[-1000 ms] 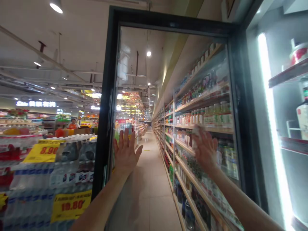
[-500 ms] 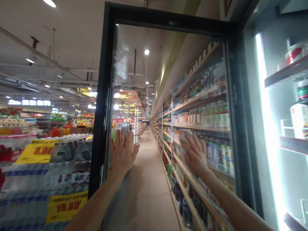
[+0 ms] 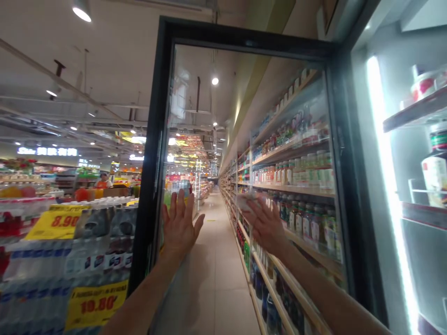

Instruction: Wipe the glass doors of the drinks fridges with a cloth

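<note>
Glass door (image 3: 159, 116): black-framed, upright before both hands.
Left hand (image 3: 179, 228): raised to the glass, near the frame's left side; fingers spread.
Right hand (image 3: 267, 225): at the glass, right of the left hand; fingers extended, whether pinching cannot be told.
Cloth (image 3: 246, 202): pale, blurred, under the right fingers, at the glass.
Shelves (image 3: 293, 189): rows of bottles, seen in the glass.
Light strip (image 3: 387, 163): lit, right of the door.

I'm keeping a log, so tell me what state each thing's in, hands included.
Black-framed glass door: swung open
Left hand: open, fingers spread, apparently against the door
Right hand: fingers extended, blurred
Pale cloth: under the right hand's fingers, folds unclear
Vertical light strip: lit
Green-topped bottle: upright
Ceiling spotlight: lit
</note>
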Demonstrator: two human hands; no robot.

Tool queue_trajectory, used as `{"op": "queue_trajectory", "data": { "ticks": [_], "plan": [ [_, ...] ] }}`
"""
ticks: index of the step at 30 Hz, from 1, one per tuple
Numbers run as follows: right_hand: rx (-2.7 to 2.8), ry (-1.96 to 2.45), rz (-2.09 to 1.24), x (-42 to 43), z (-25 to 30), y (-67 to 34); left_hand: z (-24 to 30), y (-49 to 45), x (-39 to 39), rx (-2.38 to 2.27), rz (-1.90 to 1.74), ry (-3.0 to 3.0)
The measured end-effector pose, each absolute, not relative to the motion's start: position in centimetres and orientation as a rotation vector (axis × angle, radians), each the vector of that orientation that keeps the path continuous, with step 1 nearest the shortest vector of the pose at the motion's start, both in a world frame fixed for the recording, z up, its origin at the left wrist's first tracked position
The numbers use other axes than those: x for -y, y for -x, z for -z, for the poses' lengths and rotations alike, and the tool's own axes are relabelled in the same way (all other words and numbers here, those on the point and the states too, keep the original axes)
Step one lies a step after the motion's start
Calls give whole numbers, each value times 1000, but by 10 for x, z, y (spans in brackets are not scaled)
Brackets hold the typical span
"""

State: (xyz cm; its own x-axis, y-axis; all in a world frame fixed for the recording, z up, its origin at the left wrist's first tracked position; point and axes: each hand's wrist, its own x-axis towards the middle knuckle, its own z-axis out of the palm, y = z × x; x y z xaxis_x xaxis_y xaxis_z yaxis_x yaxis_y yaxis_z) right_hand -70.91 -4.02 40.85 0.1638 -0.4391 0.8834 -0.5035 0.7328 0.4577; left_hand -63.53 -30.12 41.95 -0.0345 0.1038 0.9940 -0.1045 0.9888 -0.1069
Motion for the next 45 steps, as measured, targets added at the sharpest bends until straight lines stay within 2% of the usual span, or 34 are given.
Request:
{"op": "queue_trajectory", "data": {
  "ticks": [5,7,9,14,16,18,22,24,30,33,35,40,42,45],
  "plan": [
    [1444,-90,-610,-43,-433,748,-419,634,299,1595,-149,9],
    [1379,65,-750,-54,-448,755,-420,634,298,1587,-152,8],
    [1377,-13,-696,-38,-456,751,-420,635,298,1577,-155,8],
    [1447,-658,-138,37,-445,720,-420,637,301,1582,-137,16],
    [1448,-729,-53,35,-440,718,-420,638,302,1589,-114,25],
    [1463,-555,-181,8,-442,727,-419,638,302,1595,-97,30],
    [1403,39,-704,-59,-470,754,-420,637,299,1584,-121,17],
    [1374,98,-766,-61,-485,758,-420,637,298,1574,-140,14],
    [1424,-591,-155,39,-479,723,-420,638,300,1583,-122,14],
    [1416,-814,34,47,-466,715,-420,638,301,1584,-115,20],
    [1453,-664,-102,23,-467,721,-420,637,301,1586,-132,15],
    [1411,11,-790,-40,-504,746,-419,633,298,1601,-175,-18],
    [1376,-3,-815,-32,-519,746,-419,632,297,1599,-184,-30],
    [1410,-309,-573,16,-522,730,-419,632,297,1580,-195,-23]
  ]
}}
